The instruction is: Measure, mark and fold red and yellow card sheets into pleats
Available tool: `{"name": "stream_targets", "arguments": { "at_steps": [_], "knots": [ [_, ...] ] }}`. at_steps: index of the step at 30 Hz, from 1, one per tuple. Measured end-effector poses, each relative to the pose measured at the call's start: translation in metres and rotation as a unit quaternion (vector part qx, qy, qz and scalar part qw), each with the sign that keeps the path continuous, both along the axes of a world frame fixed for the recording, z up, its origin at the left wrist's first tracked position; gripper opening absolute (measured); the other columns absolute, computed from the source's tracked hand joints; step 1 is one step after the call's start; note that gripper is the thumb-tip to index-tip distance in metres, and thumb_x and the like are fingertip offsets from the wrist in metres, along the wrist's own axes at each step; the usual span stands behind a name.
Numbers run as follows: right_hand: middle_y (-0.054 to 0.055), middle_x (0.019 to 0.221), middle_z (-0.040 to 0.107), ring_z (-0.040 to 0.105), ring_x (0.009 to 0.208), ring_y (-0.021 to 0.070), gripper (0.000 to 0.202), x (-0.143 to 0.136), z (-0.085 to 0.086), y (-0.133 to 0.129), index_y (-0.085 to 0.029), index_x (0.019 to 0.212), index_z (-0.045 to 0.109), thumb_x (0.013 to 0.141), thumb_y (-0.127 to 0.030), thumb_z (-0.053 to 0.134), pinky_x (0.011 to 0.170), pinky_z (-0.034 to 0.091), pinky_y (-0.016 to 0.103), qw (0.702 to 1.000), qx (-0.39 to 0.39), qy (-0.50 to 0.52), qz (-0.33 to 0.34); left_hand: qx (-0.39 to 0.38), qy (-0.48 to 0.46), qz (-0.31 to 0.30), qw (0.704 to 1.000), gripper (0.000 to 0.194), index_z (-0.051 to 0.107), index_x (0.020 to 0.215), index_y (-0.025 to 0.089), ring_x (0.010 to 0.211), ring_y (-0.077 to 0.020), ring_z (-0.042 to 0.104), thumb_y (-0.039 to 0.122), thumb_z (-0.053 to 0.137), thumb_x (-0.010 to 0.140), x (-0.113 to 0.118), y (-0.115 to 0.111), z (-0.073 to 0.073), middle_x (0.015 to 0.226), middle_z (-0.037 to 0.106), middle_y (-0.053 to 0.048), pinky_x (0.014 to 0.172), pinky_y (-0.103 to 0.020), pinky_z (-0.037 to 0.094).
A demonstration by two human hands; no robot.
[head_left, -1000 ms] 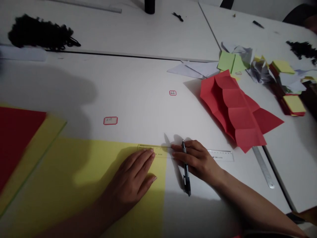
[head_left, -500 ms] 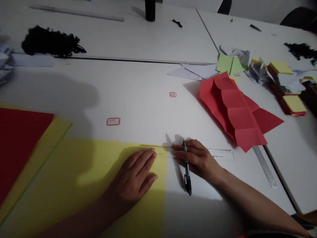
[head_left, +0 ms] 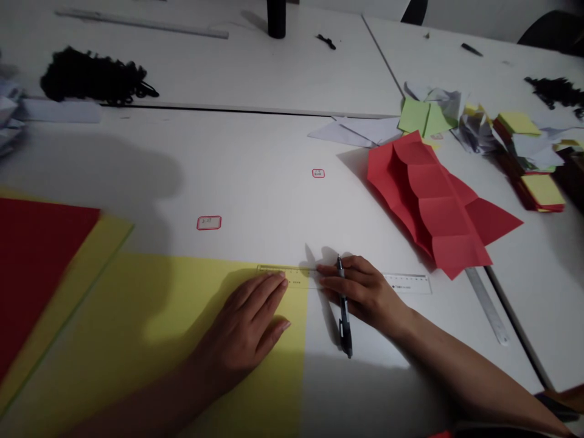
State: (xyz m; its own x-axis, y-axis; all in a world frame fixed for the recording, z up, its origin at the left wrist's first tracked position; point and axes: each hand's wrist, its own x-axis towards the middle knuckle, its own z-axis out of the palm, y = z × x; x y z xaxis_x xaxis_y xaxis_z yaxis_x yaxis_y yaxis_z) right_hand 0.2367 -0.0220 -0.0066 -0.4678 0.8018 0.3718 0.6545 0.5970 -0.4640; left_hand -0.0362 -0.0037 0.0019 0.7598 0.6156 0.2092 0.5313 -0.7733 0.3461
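White bench (head_left: 255,164), dim light, shadows across the near half. A yellow sheet (head_left: 274,377) lies flat before me, and a clear ruler (head_left: 408,283) rests along its far edge, running past the right edge onto the bench. My left hand (head_left: 249,331) lies flat over the sheet, fingers extended and close together, thumb apart; the fingertips rest on the ruler and nothing is gripped. My right hand (head_left: 365,292) has partly curled fingers at the ruler, just beyond the sheet's right edge, with a pen (head_left: 344,307) tucked among them, its point directed away from me.

Step in hand, as I judge it: measuring along the sheet's far edge. The next move would call for a steady ruler and the pen turned point-down before any mark.

Containers: none confirmed. A black cylinder (head_left: 276,18) on the far bench may be one; its top is cut off, contents undetermined. Red folded paper (head_left: 449,213), its hollow showing, sits to the right, near a metal ruler (head_left: 487,307).
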Motion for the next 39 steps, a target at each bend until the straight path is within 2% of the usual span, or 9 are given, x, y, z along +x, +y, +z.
{"name": "stream_targets", "arguments": {
  "at_steps": [6, 11, 23, 30, 39],
  "knots": [
    [0.002, 0.119, 0.068, 0.061, 0.102, 0.0165, 0.03, 0.0003, -0.0008, 0.0002, -0.023, 0.114, 0.058, 0.086, -0.014, 0.064, 0.091, 0.053, 0.036, 1.0, 0.001, 0.01, 0.008, 0.005, 0.004, 0.0, 1.0, 0.048, 0.044, 0.136, 0.006, 0.129, -0.0245, 0.042, 0.025, 0.053, 0.092, 0.0006, -0.0005, 0.0028, 0.137, 0.049, -0.013, 0.109, -0.039, 0.039],
    [0.003, 0.118, 0.068, 0.062, 0.1, 0.0162, 0.027, -0.001, 0.0012, 0.0003, -0.022, 0.112, 0.059, 0.087, -0.013, 0.064, 0.09, 0.053, 0.036, 1.0, -0.001, 0.02, 0.007, -0.002, 0.001, 0.005, 1.0, 0.047, 0.046, 0.134, 0.008, 0.129, -0.0245, 0.043, 0.026, 0.053, 0.092, 0.0006, -0.0008, 0.0032, 0.137, 0.051, -0.013, 0.107, -0.039, 0.041],
    [0.003, 0.122, 0.066, 0.06, 0.102, 0.0182, 0.032, -0.0003, -0.0034, -0.003, -0.021, 0.115, 0.058, 0.085, -0.012, 0.065, 0.09, 0.054, 0.039, 1.0, -0.003, 0.02, 0.016, 0.0, 0.011, 0.007, 1.0, 0.045, 0.046, 0.133, 0.007, 0.128, -0.024, 0.044, 0.026, 0.05, 0.093, 0.0004, -0.0038, 0.0071, 0.135, 0.052, -0.014, 0.108, -0.039, 0.041],
    [0.003, 0.124, 0.065, 0.061, 0.102, 0.0192, 0.035, 0.0014, -0.0065, -0.004, -0.022, 0.117, 0.057, 0.084, -0.011, 0.066, 0.09, 0.054, 0.04, 1.0, -0.002, 0.014, 0.019, -0.002, 0.018, 0.009, 1.0, 0.046, 0.045, 0.134, 0.006, 0.129, -0.0245, 0.043, 0.026, 0.051, 0.093, -0.0004, -0.0044, 0.0045, 0.136, 0.05, -0.014, 0.107, -0.04, 0.042],
    [0.004, 0.117, 0.068, 0.061, 0.099, 0.0189, 0.031, -0.0021, -0.0008, -0.0023, -0.02, 0.114, 0.059, 0.085, -0.01, 0.065, 0.087, 0.054, 0.039, 1.0, 0.013, 0.011, 0.01, -0.002, 0.007, 0.015, 1.0, 0.045, 0.047, 0.134, 0.008, 0.129, -0.0238, 0.044, 0.025, 0.051, 0.092, 0.0012, -0.0032, 0.0083, 0.136, 0.052, -0.013, 0.108, -0.038, 0.042]
  ]
}}
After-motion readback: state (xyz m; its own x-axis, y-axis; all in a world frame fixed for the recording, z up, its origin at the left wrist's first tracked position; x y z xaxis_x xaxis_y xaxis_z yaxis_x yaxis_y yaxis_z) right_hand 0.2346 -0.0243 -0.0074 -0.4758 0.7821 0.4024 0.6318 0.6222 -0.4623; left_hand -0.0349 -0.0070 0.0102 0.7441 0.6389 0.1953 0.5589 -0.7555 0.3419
